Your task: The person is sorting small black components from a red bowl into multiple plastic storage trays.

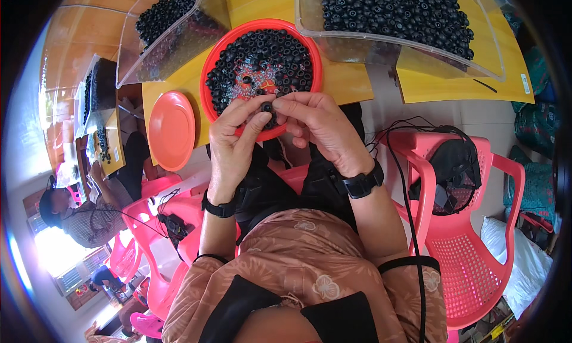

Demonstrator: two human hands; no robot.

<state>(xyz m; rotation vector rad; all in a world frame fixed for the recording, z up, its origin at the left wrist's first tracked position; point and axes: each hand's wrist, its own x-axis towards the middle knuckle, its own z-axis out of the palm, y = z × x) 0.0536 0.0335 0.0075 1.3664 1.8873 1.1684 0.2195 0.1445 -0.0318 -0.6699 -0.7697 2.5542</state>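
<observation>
Between the thumb and fingers of my left hand [235, 128] sits a small round black part with a hole [267, 106]. My right hand [319, 119] meets it from the other side, thumb and forefinger pinched together at the part's edge; anything tiny between those fingertips is too small to make out. Both hands are over the near rim of a red round basin [317, 75]. Inside it lie many similar black ring-shaped parts [295, 48], with small clear and whitish bits [262, 78] showing in the middle.
An orange plate [173, 131] lies left of the basin on the yellow table [351, 87]. Clear bins of black parts stand far left [164, 69] and far right [381, 51]. A pink chair [471, 265] with cables is at right. Another person [89, 218] sits at left.
</observation>
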